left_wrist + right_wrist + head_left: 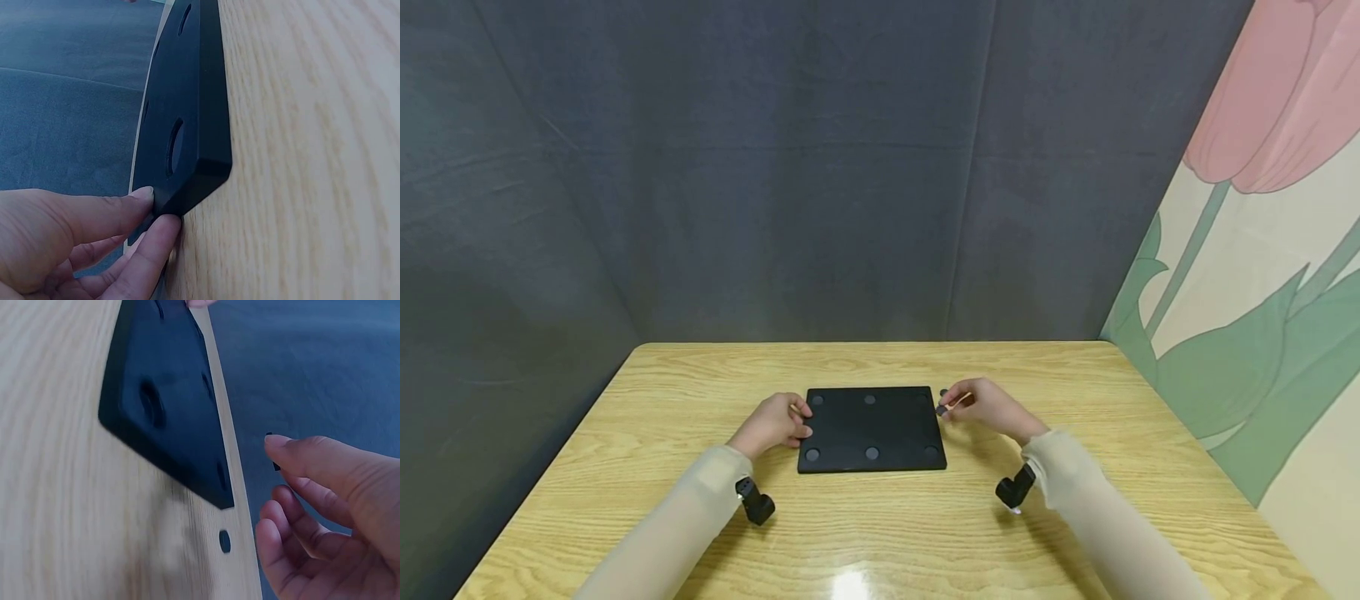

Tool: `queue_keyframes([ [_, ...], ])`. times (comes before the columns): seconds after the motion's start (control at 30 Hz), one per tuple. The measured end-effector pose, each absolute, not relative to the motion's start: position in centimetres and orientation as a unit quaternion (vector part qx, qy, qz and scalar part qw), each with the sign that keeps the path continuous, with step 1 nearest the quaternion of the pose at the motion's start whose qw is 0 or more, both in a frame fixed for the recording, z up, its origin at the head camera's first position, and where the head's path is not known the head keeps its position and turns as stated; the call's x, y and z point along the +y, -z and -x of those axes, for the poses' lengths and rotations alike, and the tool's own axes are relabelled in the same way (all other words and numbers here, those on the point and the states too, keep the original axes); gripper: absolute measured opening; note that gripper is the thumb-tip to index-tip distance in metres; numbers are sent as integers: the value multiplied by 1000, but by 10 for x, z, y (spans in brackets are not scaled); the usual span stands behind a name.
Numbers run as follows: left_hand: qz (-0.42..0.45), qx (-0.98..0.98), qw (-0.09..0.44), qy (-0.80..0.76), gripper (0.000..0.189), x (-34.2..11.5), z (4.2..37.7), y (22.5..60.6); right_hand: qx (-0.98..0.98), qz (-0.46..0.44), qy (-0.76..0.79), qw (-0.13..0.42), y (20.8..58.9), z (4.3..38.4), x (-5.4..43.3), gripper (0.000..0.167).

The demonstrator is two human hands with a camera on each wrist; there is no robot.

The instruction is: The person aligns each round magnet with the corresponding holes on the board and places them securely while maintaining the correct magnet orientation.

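A flat black board (872, 429) with round recesses lies on the table. My left hand (775, 423) holds it by its left edge, thumb on top and fingers at the side, as the left wrist view shows. Off the board's right edge, my right hand (992, 408) pinches a small dark disc (277, 466) between thumb and forefinger, the other fingers loosely bent. Another dark disc (225, 541) rests on the table by the board's far right corner. In the head view the left and middle recesses look greyer than the two on the right.
The wood-grain table (880, 533) ends at a dark curtain (797, 183) behind the board. To the right stands a wall with a painted tulip (1247, 92). A small black camera (755, 502) is strapped to each wrist over pale sleeves.
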State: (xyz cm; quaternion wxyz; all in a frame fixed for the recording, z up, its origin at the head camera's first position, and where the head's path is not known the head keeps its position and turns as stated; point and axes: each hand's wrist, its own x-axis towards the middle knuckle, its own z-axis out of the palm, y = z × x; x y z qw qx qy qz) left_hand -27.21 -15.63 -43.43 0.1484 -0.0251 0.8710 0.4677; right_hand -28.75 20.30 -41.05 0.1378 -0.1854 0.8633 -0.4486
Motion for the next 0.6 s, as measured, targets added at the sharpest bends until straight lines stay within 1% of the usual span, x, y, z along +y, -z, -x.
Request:
queue_keyframes([
  [0.27, 25, 871, 150, -467, 24, -156, 270, 433, 870, 186, 435, 142, 410, 277, 193, 21],
  [0.47, 27, 873, 149, -463, 23, -155, 272, 434, 870, 188, 430, 151, 415, 271, 190, 18],
  [0.6, 29, 873, 149, -463, 23, -155, 272, 434, 869, 193, 428, 155, 418, 268, 190, 20],
])
